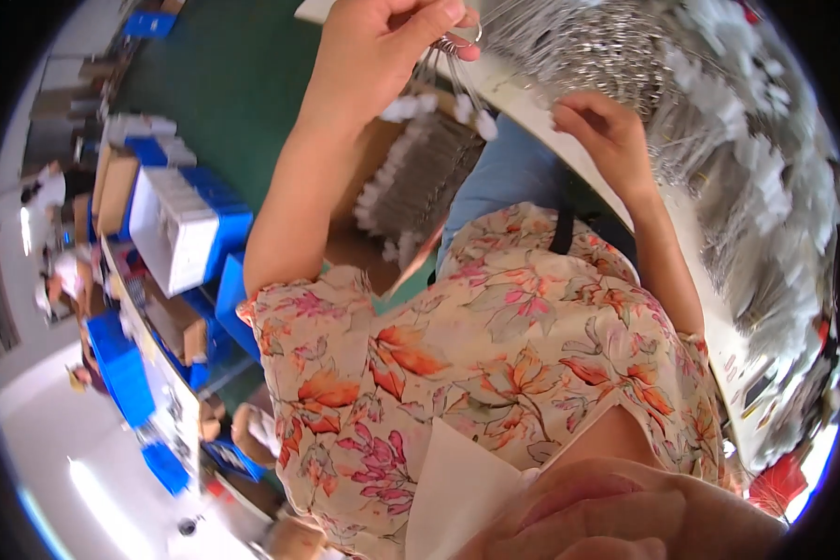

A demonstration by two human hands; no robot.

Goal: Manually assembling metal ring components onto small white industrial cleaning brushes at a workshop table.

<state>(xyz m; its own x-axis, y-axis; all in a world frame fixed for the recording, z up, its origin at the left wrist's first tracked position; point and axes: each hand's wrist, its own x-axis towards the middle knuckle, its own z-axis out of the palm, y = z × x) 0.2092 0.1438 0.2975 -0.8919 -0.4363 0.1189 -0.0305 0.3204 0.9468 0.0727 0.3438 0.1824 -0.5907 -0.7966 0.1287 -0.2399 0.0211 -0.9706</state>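
My left hand (373, 51) is closed at the top of the view, pinching the ringed ends of several thin wire brushes (453, 47). Their white fluffy tips (474, 117) dangle below the fingers. Over the table edge, my right hand (611, 140) has its fingers bent toward the thumb; whether anything thin is between them cannot be made out. Beside it lies a big heap of looped metal wire brushes (616, 56) with white tufts. Between my arms, a cardboard box (350, 247) holds stacked brushes (420, 173) with their white ends along the side.
The pale table (719, 308) runs along my right, with more white tufts (765, 215) piled over it. A red object (779, 485) is at its lower end. On my left are a green floor (224, 84), blue and white bins (173, 229), and people (70, 275) at another bench.
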